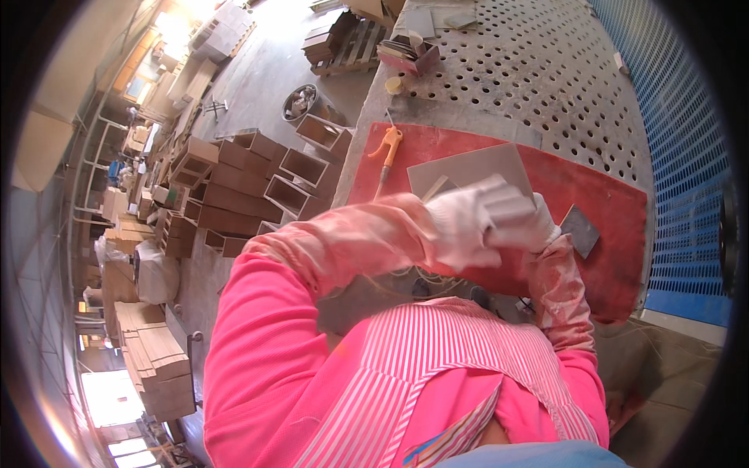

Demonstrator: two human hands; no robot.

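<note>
Both my hands wear white gloves and meet above a red mat (608, 203). My left hand (460, 226) is closed around a small grey block (511, 209), which is blurred. My right hand (540, 228) presses against the same block from the right, fingers curled. Just behind the hands a flat grey board (476, 168) lies on the mat. A small dark square pad (580, 231) rests on the mat to the right of my right hand. An orange air gun (388, 144) lies at the mat's left edge.
The mat covers a grey perforated table (530, 70) with a stack of small pieces (406, 51) at its far end. A blue mesh wall (686, 156) runs along the right. On the floor to the left are several open wooden boxes (257, 187), a bucket (300, 101) and stacked boards (160, 359).
</note>
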